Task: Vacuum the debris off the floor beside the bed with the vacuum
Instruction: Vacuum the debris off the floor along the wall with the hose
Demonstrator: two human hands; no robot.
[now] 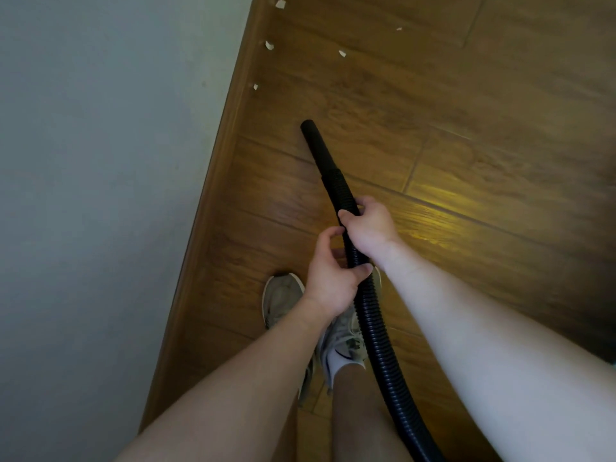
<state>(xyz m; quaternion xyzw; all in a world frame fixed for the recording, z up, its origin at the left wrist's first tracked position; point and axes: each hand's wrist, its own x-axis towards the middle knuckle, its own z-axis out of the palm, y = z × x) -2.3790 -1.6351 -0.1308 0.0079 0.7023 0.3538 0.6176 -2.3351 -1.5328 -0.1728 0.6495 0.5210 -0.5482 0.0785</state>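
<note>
Vacuum hose [375, 323] runs up the middle, its nozzle [316, 148] aimed at the floor [466, 95] beside the bed [100, 161]. The right hand [368, 228] and left hand [330, 281] both curl round it. Debris [269, 45] lies farther along, near the bed edge, so the nozzle should be pushed forward slowly and kept low.

Open floor [466, 95] stretches right of the hose [376, 315]; the bed [100, 161] walls off the left, paper scraps [269, 45] close along its edge.
</note>
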